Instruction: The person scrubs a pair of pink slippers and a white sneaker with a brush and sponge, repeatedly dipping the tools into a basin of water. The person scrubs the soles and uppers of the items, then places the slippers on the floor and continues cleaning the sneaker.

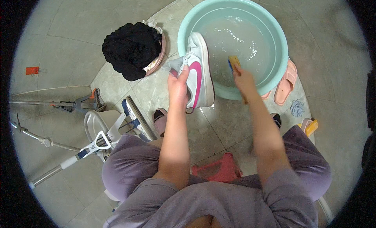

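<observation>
My left hand [178, 86] grips a white sneaker [197, 56] with a pink swoosh, its thumb at the shoe's opening and its toe pointing away from me. The shoe is held over the left rim of a mint-green plastic basin [184, 24]. Cloudy water [246, 31] lies in the basin. In my right hand [244, 82] is a scrubbing brush [234, 62] with a wooden back and blue bristles, held above the water and apart from the shoe. Part of the brush is hidden by my fingers.
Black cloth [130, 48] is heaped on a pink basin [161, 56] at the left. A flat mop [138, 119] and a grey bucket [110, 119] stand near my left knee. Pink slippers [286, 82] lie right of the basin. A red plastic stool [218, 169] is beneath me.
</observation>
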Motion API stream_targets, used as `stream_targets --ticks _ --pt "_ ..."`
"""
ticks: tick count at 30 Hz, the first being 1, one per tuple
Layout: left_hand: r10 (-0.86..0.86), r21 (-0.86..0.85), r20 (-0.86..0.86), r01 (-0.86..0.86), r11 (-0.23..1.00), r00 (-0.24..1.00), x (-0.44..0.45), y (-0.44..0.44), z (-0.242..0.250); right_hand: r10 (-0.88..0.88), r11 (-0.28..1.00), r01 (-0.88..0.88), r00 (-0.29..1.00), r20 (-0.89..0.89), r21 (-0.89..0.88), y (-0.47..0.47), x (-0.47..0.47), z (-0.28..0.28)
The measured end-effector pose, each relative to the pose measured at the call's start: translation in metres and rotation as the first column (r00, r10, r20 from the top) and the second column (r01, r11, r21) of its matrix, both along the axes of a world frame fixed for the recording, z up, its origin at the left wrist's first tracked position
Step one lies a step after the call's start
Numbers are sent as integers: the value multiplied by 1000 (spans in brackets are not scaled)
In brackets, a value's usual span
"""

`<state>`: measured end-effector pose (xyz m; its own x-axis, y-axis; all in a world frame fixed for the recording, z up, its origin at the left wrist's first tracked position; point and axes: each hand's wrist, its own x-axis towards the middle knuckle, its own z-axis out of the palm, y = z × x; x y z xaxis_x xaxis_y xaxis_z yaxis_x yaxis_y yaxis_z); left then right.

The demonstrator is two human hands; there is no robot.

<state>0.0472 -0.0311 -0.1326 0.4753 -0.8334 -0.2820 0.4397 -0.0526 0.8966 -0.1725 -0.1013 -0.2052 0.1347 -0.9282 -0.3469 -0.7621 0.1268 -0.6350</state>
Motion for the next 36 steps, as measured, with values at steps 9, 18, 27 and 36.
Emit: stream_targets --ticks 9,18,27,36 --pt "113 26 -2 -113 993 994 -29 -17 -35 66 981 -35 985 157 -191 19 70 90" --pt "118 35 196 -127 991 974 -58 -22 -25 34 987 -22 997 74 -158 35 60 97" --pt "102 -22 -13 -103 994 995 -65 -3 -2 93 984 -79 992 83 -161 52 53 124" --pt "-87 -455 -156 6 890 984 -60 3 155 -309 918 9 644 700 396 45 -17 245"
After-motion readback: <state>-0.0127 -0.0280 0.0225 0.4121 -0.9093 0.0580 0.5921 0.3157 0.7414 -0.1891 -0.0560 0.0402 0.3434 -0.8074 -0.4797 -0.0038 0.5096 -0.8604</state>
